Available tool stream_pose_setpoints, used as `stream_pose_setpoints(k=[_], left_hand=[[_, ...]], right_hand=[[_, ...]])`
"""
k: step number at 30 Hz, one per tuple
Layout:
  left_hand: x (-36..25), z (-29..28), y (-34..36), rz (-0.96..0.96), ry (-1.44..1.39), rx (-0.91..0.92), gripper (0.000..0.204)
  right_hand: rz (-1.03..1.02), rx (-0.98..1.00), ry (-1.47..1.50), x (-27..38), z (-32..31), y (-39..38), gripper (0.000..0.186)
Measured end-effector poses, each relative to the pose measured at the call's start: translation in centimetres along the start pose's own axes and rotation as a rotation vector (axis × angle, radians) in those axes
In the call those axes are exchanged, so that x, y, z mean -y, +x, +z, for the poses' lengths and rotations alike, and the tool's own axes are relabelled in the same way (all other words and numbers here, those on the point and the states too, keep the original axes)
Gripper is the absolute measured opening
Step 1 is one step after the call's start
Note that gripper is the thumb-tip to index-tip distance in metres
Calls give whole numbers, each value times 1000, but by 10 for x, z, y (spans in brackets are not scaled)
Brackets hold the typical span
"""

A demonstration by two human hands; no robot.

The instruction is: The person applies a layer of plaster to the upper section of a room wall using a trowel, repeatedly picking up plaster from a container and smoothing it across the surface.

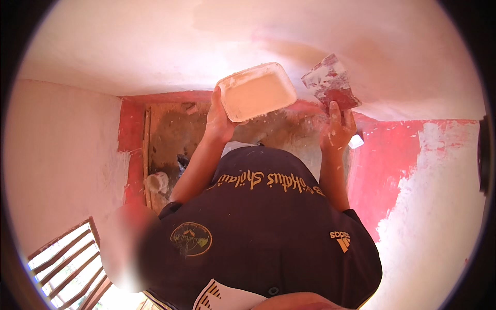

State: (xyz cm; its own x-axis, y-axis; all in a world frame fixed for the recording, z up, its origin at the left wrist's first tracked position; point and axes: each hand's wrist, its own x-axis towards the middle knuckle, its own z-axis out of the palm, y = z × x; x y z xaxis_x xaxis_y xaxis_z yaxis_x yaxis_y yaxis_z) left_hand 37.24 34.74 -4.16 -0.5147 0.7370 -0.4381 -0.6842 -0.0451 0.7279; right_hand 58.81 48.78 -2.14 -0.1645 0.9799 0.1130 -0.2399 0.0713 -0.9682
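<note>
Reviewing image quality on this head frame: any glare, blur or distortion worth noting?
Head view: glare washes out the barred window and part of the right wall; same view: a smeared patch blurs the area left of the dark shirt; same view: fisheye curvature, black rim; same view: tray and scraper look reasonably clear.

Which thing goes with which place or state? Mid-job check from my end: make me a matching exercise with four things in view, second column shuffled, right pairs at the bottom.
Things
1. Tray
2. Scraper
3. Tub
4. Window

Places and states
A. Barred, at the picture's lower left
B. Held in the right hand
C. White, just left of the left forearm in the picture
D. Held in the left hand

Right pairs
1-D
2-B
3-C
4-A
</note>
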Motion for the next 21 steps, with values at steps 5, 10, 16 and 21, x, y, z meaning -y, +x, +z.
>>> stream_pose_setpoints(k=[5,10,16,21], left_hand=[[7,-15,-3,26,-50,22,61],[4,-14,-16,195,-139,106,59],[7,-25,-12,116,-134,-5,58],[12,-31,-21,164,-178,99,58]], right_hand=[[-259,98,-441,-10,8,-26,17],[-261,71,-425,-33,2,-47,18],[-215,8,-222,-31,7,-49,18],[-196,79,-292,-27,22,-69,24]])
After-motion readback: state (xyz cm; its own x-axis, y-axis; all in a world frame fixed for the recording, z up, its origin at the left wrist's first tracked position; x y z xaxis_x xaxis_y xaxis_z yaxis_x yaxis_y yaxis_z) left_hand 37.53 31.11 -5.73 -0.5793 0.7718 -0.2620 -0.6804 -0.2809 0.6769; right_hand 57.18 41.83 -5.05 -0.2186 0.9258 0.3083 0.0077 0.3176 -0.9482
